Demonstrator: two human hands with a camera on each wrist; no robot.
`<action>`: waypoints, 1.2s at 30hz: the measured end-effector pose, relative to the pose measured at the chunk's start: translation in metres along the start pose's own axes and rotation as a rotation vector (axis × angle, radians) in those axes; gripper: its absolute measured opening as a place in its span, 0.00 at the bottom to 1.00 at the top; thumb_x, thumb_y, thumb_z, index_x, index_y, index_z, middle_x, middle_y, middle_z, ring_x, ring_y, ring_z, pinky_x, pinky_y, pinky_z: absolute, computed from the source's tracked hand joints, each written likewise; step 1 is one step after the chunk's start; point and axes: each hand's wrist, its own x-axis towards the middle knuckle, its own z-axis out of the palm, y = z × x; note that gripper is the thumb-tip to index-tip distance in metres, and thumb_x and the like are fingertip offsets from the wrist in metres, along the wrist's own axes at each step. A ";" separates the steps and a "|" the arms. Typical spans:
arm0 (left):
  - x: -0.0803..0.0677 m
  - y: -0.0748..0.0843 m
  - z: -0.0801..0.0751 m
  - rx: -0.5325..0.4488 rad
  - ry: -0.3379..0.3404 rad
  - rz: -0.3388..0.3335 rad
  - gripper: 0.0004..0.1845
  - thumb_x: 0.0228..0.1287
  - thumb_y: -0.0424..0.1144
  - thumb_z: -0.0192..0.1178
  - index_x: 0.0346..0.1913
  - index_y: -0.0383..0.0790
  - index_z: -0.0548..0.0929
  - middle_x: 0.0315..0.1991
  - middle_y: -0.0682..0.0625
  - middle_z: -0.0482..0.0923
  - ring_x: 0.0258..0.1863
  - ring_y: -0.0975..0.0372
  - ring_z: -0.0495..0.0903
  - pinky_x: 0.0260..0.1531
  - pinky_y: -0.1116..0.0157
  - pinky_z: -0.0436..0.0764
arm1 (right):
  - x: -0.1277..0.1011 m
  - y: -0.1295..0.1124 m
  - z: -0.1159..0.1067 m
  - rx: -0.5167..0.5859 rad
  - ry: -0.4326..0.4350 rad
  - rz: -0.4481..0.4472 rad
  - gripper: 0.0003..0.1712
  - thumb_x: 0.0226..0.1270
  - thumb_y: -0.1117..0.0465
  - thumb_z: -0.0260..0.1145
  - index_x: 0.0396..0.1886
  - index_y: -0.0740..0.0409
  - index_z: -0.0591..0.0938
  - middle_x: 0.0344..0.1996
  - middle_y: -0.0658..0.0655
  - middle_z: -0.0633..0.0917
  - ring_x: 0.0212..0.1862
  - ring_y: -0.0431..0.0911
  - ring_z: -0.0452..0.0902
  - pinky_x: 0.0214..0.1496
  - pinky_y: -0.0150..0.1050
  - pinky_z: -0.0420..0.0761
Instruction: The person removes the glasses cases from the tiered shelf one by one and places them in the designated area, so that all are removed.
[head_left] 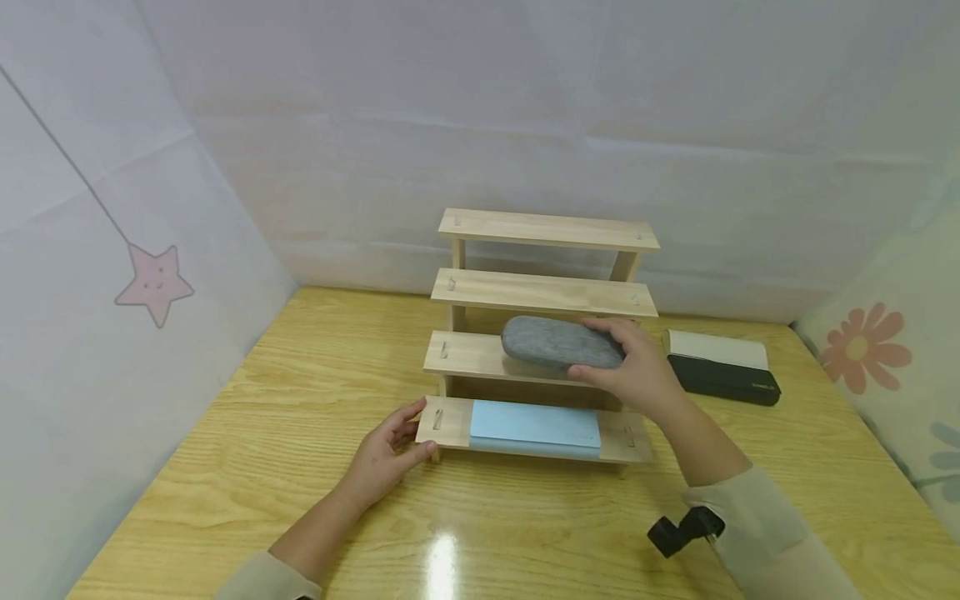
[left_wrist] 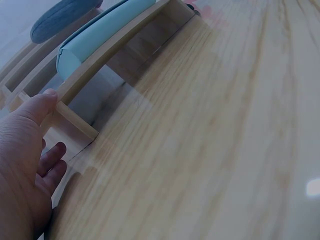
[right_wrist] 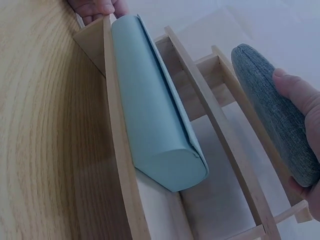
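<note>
A four-tier wooden display stand stands on the table. My right hand grips a grey, fabric-textured glasses case by its right end, thumb in front and fingers behind. In the head view the case overlaps the second tier from the bottom; the right wrist view has it above the upper boards. On the bottom tier lies a light blue glasses case, its long side along the board. My left hand holds that board's left end between thumb and fingers.
On the table right of the stand lie a black glasses case and a cream case behind it. A white cloth backdrop rises behind the stand. A small black device is on my right sleeve.
</note>
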 end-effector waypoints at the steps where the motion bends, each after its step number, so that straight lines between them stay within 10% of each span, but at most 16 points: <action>1: 0.000 0.000 0.000 0.000 -0.002 -0.001 0.36 0.62 0.39 0.68 0.71 0.40 0.67 0.57 0.38 0.80 0.57 0.48 0.79 0.60 0.51 0.76 | -0.001 0.000 -0.001 0.002 -0.001 0.004 0.48 0.52 0.36 0.74 0.71 0.46 0.69 0.71 0.57 0.67 0.70 0.59 0.64 0.67 0.61 0.68; 36: -0.001 0.001 -0.001 -0.031 -0.018 -0.020 0.36 0.62 0.40 0.68 0.72 0.41 0.66 0.62 0.38 0.75 0.59 0.47 0.77 0.57 0.59 0.79 | -0.032 0.029 -0.061 -0.027 0.147 0.049 0.46 0.60 0.42 0.72 0.74 0.49 0.65 0.72 0.65 0.65 0.67 0.68 0.63 0.60 0.66 0.68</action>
